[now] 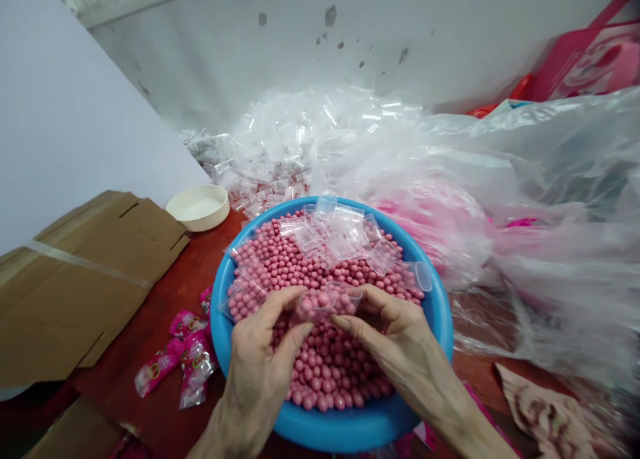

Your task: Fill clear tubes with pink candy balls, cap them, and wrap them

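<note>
The left hand [257, 345] has its thumb and fingers pinched on a clear cup [314, 305] with pink balls inside, and the right hand [407, 332] pinches a second cup [349, 299], also with balls in it. Both cups are over the middle of the blue basin [443, 319], side by side and seemingly touching (the clear walls overlap, so the contact is hard to make out). The right hand's cup has its mouth roughly upward, its long axis running down from the rim; its lower end is lost against the balls [325, 383] behind. The left hand's cup leans, its lower part toward the left thumb, though its exact tilt cannot be told.

The fingers hide the outer sides of both cups, and the forearms run out of the picture at the bottom. Loose cups [345, 229] lie on the balls at the basin's far side, pointing various ways. At the right, a plastic bag [560, 265] blurs whatever pink stuff it covers. The cardboard [90, 279] is cut off at the left edge, and the pink bag [595, 65] at the right.
</note>
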`<action>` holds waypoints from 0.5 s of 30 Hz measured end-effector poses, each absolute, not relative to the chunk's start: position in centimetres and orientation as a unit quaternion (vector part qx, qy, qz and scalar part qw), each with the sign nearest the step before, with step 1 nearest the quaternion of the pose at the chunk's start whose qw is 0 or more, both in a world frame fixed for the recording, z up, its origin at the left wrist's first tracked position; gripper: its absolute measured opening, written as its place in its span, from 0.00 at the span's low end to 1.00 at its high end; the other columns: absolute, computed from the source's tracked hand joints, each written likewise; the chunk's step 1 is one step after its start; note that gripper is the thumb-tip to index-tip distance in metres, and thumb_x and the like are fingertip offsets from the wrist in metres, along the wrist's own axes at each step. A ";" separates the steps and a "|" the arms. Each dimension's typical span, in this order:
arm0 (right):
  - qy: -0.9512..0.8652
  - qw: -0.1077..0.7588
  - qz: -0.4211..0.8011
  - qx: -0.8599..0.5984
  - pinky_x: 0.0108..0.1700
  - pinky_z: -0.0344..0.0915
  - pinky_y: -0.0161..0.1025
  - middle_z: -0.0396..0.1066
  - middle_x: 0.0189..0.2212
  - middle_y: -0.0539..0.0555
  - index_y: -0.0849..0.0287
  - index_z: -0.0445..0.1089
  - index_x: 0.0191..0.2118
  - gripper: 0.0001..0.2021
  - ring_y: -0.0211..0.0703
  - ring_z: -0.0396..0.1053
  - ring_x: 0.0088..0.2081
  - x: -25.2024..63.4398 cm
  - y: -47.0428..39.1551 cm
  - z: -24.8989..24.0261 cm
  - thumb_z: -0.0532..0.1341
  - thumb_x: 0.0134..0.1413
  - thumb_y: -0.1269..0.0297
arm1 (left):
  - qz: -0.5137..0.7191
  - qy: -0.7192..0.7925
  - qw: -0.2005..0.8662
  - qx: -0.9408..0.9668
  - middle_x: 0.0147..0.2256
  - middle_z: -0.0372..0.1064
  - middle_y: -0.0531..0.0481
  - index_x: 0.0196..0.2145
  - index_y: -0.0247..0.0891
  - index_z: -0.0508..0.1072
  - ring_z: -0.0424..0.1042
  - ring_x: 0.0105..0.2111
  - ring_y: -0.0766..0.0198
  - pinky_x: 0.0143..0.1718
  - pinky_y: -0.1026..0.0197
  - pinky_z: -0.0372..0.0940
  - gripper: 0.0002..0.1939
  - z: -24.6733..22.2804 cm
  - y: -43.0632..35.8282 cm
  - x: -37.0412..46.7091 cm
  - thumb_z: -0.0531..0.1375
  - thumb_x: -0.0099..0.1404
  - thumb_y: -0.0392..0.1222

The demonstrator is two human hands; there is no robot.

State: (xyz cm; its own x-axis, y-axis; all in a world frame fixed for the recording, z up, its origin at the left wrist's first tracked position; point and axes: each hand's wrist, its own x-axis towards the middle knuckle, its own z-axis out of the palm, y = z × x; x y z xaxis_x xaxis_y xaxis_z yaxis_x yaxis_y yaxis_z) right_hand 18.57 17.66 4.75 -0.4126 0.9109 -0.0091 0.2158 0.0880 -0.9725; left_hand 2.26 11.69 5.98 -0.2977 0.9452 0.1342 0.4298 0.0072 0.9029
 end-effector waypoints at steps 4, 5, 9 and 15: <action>-0.663 0.313 0.530 -0.425 0.27 0.54 0.33 0.58 0.20 0.44 0.58 0.58 0.23 0.13 0.35 0.57 0.25 18.7 17.8 4.6 0.60 0.52 0.61 | 0.476 0.645 0.368 0.472 0.34 0.75 0.54 0.39 0.42 0.73 0.73 0.35 0.64 0.39 0.64 0.67 0.12 6.3 11.8 2.0 0.64 0.56 0.36; -0.661 0.308 0.539 -0.421 0.28 0.55 0.33 0.59 0.21 0.45 0.58 0.59 0.24 0.12 0.35 0.58 0.26 18.7 17.9 4.6 0.60 0.52 0.60 | 0.483 0.630 0.417 0.442 0.33 0.75 0.54 0.38 0.41 0.73 0.73 0.34 0.64 0.36 0.65 0.67 0.11 6.5 11.9 1.9 0.64 0.55 0.37; -0.651 0.299 0.558 -0.419 0.27 0.55 0.33 0.59 0.22 0.45 0.58 0.60 0.24 0.11 0.35 0.58 0.26 18.6 18.1 4.8 0.60 0.51 0.61 | 0.508 0.595 0.533 0.323 0.26 0.73 0.55 0.33 0.36 0.73 0.73 0.27 0.68 0.30 0.68 0.67 0.11 6.9 12.1 1.6 0.67 0.50 0.36; -0.655 0.289 0.554 -0.423 0.26 0.54 0.32 0.57 0.20 0.45 0.58 0.58 0.22 0.12 0.34 0.56 0.24 18.6 18.0 5.0 0.60 0.51 0.61 | 0.481 0.632 0.527 0.301 0.19 0.69 0.57 0.33 0.33 0.71 0.66 0.17 0.73 0.17 0.73 0.59 0.15 6.8 12.2 0.8 0.68 0.48 0.37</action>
State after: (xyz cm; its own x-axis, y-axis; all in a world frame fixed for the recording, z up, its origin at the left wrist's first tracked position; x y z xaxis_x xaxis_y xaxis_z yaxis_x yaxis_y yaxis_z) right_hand 18.57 17.98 5.04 -0.4742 0.8757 -0.0907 0.2346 0.0264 -0.9717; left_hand 0.83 12.19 6.76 -0.2624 0.8882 -0.3772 -0.1272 0.3556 0.9259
